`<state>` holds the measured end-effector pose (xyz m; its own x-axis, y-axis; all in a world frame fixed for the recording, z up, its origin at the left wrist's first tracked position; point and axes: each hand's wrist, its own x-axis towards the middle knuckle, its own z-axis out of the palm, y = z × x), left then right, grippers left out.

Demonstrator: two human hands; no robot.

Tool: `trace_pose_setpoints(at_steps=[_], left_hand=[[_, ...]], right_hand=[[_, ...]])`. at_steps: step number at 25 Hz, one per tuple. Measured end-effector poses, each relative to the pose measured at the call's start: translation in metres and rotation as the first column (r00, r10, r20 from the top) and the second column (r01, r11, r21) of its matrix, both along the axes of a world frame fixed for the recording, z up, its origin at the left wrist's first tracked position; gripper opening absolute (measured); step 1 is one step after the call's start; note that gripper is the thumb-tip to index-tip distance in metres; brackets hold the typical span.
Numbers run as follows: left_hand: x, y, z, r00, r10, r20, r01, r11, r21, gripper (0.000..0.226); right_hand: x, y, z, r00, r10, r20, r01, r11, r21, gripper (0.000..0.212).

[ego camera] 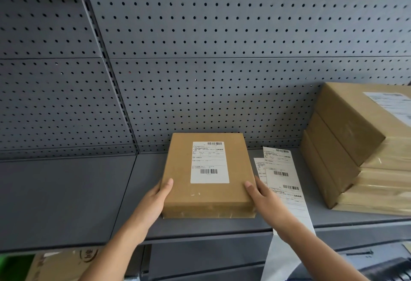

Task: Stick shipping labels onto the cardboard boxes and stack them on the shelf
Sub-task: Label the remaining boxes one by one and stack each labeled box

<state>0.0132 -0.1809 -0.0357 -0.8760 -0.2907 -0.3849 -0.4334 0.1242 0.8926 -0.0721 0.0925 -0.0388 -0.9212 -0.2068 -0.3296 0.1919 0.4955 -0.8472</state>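
A flat cardboard box (pixel 208 194) lies on the grey shelf (pixel 66 200), a white shipping label (pixel 209 162) stuck on its top face. My left hand (pixel 153 203) grips the box's near left corner, thumb on top. My right hand (pixel 265 200) holds the near right corner the same way. To the right of the box, a strip of loose shipping labels (pixel 282 176) lies on the shelf and hangs over its front edge.
A stack of three cardboard boxes (pixel 347 147) stands at the shelf's right end, the top one labelled. A grey pegboard wall (pixel 222 58) backs the shelf. Below the shelf at lower left sits a printed carton (pixel 66 265).
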Motion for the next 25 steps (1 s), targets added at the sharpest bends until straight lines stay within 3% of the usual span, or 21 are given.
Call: trace_pose_setpoints(at_steps=[6,8,12,18,25], left_hand=[[0.007,0.017,0.018,0.995,0.073,-0.074,-0.073,0.997,-0.004,0.046],[0.008,0.025,0.036,0.989,0.076,-0.126,-0.078,0.997,-0.013,0.037],[0.001,0.042,0.081,0.969,0.067,-0.239,-0.073,0.997,-0.019,0.022],[-0.021,0.078,0.156,0.906,-0.096,-0.413,0.075,0.995,-0.066,0.022],[-0.061,0.16,0.217,0.798,-0.35,-0.49,0.305,0.937,-0.173,0.03]], right_hand=[[-0.001,-0.001,0.015,0.994,-0.094,0.049,0.101,0.978,-0.18,0.036],[-0.002,0.005,0.038,0.992,-0.128,0.009,0.127,0.97,-0.206,0.027],[-0.012,0.026,0.09,0.975,-0.181,-0.132,0.15,0.964,-0.218,0.035],[-0.025,0.075,0.183,0.896,-0.268,-0.353,0.206,0.957,-0.203,0.028],[-0.036,0.174,0.255,0.813,-0.386,-0.435,0.321,0.922,-0.217,0.027]])
